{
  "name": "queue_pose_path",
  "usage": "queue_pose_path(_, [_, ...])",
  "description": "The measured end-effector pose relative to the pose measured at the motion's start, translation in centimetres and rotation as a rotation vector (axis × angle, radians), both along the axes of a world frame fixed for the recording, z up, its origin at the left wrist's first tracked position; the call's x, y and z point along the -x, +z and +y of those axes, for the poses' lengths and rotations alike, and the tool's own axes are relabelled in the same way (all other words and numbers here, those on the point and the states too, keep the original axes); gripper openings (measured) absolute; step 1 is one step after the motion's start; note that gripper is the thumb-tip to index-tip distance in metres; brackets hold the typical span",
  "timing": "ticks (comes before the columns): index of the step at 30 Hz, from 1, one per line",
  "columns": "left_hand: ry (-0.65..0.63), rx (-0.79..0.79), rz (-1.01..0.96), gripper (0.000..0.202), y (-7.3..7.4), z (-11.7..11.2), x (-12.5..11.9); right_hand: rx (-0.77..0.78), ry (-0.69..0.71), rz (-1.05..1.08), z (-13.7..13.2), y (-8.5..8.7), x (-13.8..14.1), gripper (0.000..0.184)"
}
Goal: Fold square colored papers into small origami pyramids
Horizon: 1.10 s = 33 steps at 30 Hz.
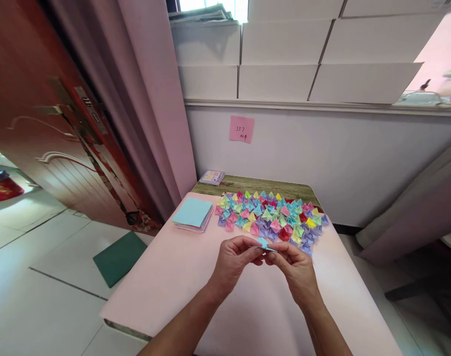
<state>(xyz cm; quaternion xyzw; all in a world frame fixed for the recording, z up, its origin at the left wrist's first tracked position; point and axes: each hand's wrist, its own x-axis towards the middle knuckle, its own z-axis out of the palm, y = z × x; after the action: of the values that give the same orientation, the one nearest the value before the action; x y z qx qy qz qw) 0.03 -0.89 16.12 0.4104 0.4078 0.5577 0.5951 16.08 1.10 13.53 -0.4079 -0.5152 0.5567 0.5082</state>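
Observation:
Both my hands meet above the pink table cover (173,287), pinching a small light-blue folded paper piece (263,243) between their fingertips. My left hand (235,259) grips its left end, my right hand (294,264) its right end. Just beyond the hands lies a spread of several small folded paper shapes (272,217) in blue, pink, purple, green, yellow and red. A stack of square paper sheets (193,213), light blue on top, rests at the table's left side.
A small printed paper pack (212,177) sits on the bare wooden far edge of the table. A pink sticky note (242,129) hangs on the white wall. Curtain (144,99) and red door (36,123) stand left; a green sheet (119,257) lies on the floor tiles.

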Motion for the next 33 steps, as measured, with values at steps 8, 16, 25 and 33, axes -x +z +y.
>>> queue_pose_path(8, [0.121, -0.058, 0.092, 0.021, -0.1, -0.5, -0.7, -0.09, -0.144, -0.054, -0.9, 0.3, 0.9, 0.025])
queue_pose_path(16, [0.3, -0.058, 0.003, 0.031, -1.1, -0.3, -2.3, -0.177, -0.352, -0.05, -1.8, -0.1, 2.9, 0.023])
queue_pose_path(25, [0.242, -0.009, -0.031, 0.057, -0.7, -0.6, -1.5, 0.071, -0.195, 0.123, -1.7, 0.1, 2.2, 0.046])
queue_pose_path(33, [0.034, 0.117, -0.036, 0.035, -1.1, 0.2, -0.5, 0.063, -0.18, 0.076, -1.3, -0.8, 1.5, 0.04])
